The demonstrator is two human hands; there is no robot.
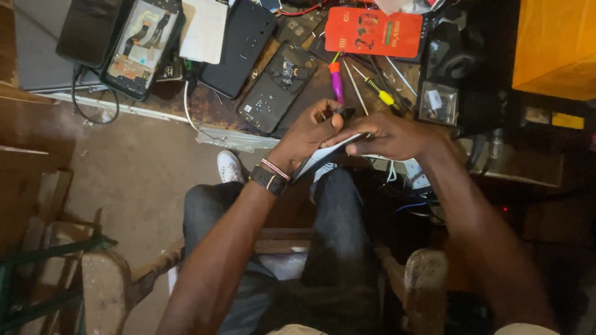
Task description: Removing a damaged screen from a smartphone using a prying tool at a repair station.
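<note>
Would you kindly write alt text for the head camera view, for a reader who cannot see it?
Seen from above, a seated person's left hand and right hand together grip a thin phone edge-on over their lap. Ahead, a cluttered workbench holds opened phones, screwdrivers and a red packet.

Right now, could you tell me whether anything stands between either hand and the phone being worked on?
Nothing visible does. The left hand and the right hand both already grip the thin phone, held edge-on above the knees. The opened phones and screwdrivers lie apart on the workbench beyond.
</note>
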